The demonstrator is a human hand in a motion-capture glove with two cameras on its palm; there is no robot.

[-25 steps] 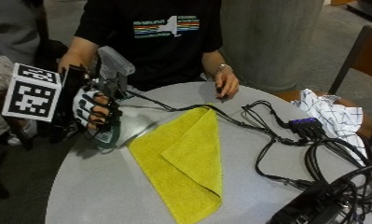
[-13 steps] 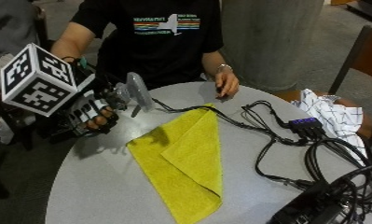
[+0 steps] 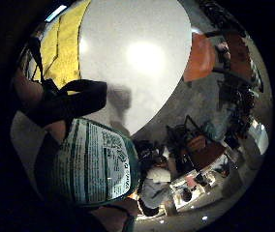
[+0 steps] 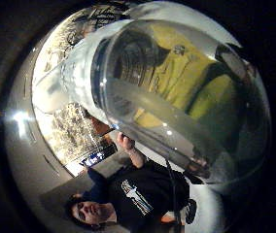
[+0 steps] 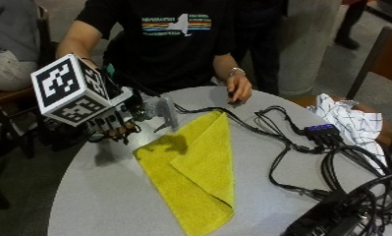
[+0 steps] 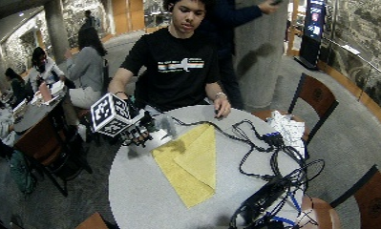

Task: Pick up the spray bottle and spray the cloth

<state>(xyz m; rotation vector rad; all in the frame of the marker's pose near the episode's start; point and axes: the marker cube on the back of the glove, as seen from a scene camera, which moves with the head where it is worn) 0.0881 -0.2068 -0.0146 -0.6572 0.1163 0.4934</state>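
I have the spray bottle (image 5: 157, 110) lifted off the round table (image 5: 104, 196), my gloved right hand (image 5: 114, 125) curled around its body at the left of the outside view, with the nozzle and trigger end sticking out toward the yellow cloth (image 5: 195, 172). The little-finger palm view shows the bottle's labelled body (image 3: 94, 169) close against my palm. The thumb-side view looks along the clear bottle (image 4: 177, 97), with the yellow cloth visible through it. The cloth lies folded in the middle of the frame, its upper left corner just beside the nozzle. My bare left hand (image 5: 238, 88) rests on the table near the upper centre, next to the black cables (image 5: 280, 147). I judge the pick-up done and the aiming under way. Next I need a finger on the trigger and the nozzle tipped down over the cloth.
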